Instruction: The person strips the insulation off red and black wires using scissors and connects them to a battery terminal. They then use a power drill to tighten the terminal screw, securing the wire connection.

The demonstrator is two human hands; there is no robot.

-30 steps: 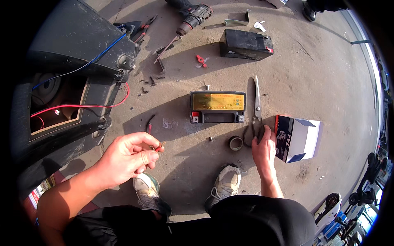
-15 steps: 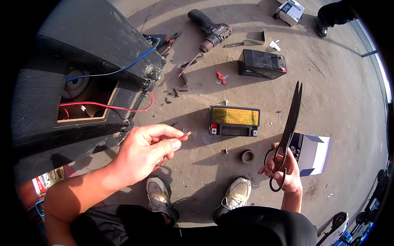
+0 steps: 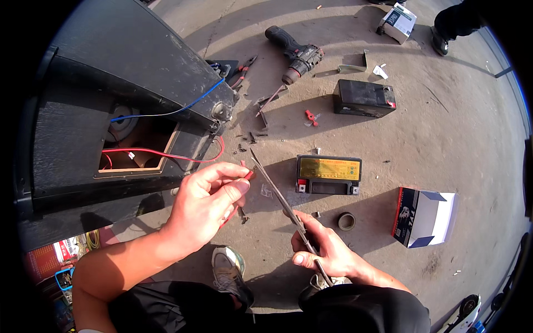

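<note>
1. Right hand (image 3: 327,250): fingers wrapped around scissors (image 3: 288,210), blades pointing up and left, tips near the other hand.
2. Left hand (image 3: 202,208): thumb and forefinger pinched on the end of a red wire (image 3: 249,175), just beside those tips.
3. On the floor (image 3: 422,150) beyond the right hand, a tape roll (image 3: 346,228); farther right, an open carton (image 3: 404,213), flaps spread, white inside showing.
4. At left, a black cabinet (image 3: 127,72); its square opening holds a round grey part (image 3: 123,127), a small white connector (image 3: 131,156) and a red lead (image 3: 145,150) running out.
5. Ahead, a gold-labelled battery (image 3: 329,167); beyond it, a black battery (image 3: 361,97).
6. Farther, a drill (image 3: 302,58).
7. Farthest, a white box (image 3: 398,23), contents hidden.
</note>
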